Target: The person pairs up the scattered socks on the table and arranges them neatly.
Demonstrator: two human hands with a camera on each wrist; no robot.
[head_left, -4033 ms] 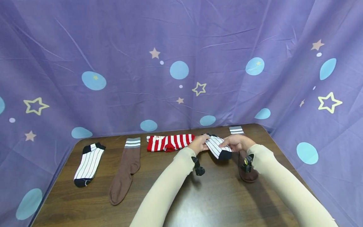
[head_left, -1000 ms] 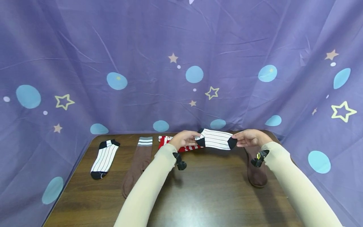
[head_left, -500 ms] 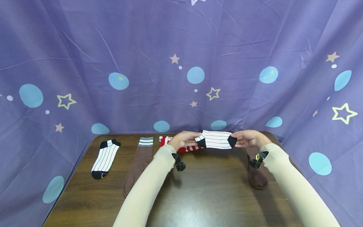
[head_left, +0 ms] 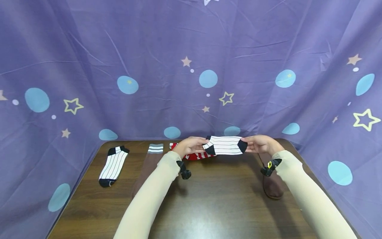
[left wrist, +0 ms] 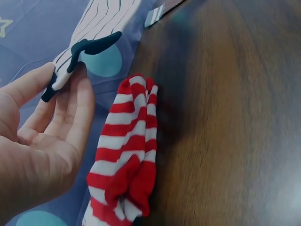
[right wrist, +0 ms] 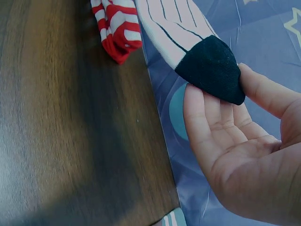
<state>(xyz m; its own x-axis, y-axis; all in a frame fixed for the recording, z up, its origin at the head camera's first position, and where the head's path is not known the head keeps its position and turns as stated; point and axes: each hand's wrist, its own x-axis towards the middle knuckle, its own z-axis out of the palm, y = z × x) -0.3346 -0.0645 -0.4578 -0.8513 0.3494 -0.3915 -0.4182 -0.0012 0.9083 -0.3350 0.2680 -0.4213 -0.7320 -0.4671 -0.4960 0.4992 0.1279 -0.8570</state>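
A white ankle sock with thin black stripes hangs sideways above the back of the table, stretched between both hands. My left hand pinches its cuff end between thumb and fingers; in the left wrist view the black heel juts out beside that hand. At the other end, my right hand pinches the black toe, thumb on one side and fingers on the other. Below the left hand lies a red and white striped sock, partly hidden in the head view. A brown sock lies under the right forearm.
A matching white striped sock lies flat at the table's left. Beside it, a brown sock with a grey-and-white banded cuff is partly covered by the left sleeve. A purple patterned curtain hangs behind the wooden table.
Four seconds ago the held sock slanted down between closer hands. They have since spread apart, pulling it out level. Over the last second the sock and hands have barely moved.
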